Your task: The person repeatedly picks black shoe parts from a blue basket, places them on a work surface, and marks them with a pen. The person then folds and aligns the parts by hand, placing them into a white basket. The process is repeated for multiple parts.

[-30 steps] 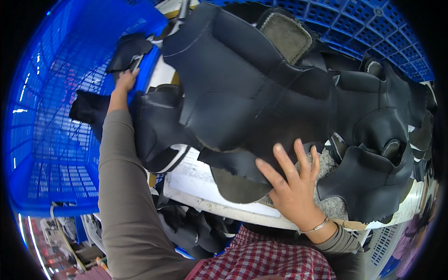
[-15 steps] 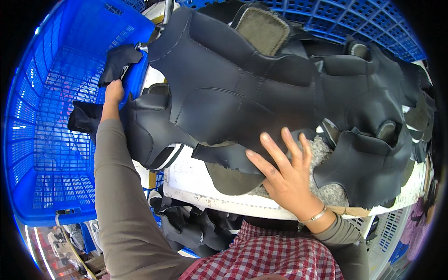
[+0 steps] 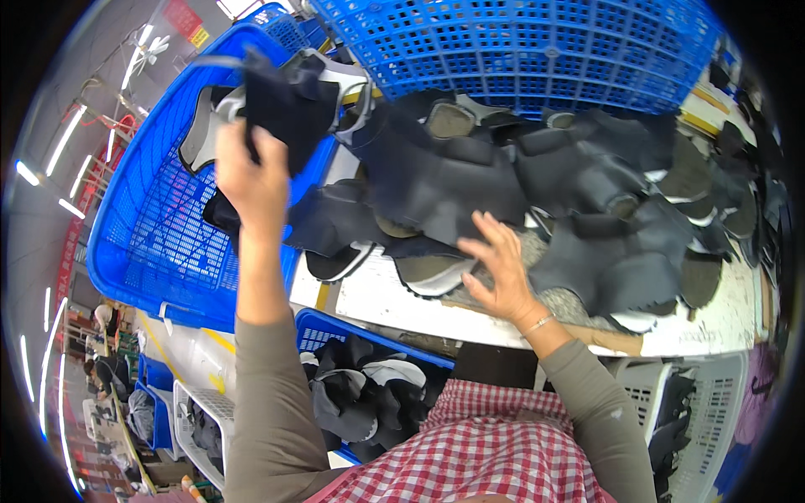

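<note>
My left hand (image 3: 250,178) is raised over the big blue crate (image 3: 159,218) and grips a dark shoe upper piece (image 3: 285,105) lifted off the pile. My right hand (image 3: 499,268) hovers open, fingers spread, at the near edge of the heap of dark shoe uppers (image 3: 537,176) lying on the white table (image 3: 721,323). Some pieces in the heap show grey or white linings.
A second blue crate (image 3: 537,42) stands tilted behind the heap. Under the table, a blue bin (image 3: 360,394) holds more dark pieces, and white baskets (image 3: 671,419) sit at the lower right. Far left, people stand on a workshop floor.
My left hand has risen from the crate's edge with a dark piece in its grip. My right hand lifted off the pile and shifted slightly right.
</note>
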`<control>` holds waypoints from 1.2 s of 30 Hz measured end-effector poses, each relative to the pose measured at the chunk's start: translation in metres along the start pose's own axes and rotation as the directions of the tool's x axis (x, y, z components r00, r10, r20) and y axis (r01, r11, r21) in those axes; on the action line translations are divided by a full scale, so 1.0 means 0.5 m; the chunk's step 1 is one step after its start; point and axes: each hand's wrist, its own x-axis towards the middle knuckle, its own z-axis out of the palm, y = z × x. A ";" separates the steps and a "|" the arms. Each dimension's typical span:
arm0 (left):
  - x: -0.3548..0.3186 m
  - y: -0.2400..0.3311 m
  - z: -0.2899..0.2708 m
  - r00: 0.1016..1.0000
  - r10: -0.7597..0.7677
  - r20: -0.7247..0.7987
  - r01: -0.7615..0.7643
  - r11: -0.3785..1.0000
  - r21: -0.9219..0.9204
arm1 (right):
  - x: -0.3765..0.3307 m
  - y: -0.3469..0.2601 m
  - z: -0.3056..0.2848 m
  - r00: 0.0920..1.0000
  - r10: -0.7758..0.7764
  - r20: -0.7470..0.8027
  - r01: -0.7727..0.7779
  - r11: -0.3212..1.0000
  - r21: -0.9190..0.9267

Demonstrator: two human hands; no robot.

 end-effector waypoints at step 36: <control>-0.245 0.875 -0.062 0.653 0.309 0.692 0.482 0.534 -0.694 | -0.474 -0.145 -0.632 0.538 0.788 -0.298 -0.783 0.598 0.169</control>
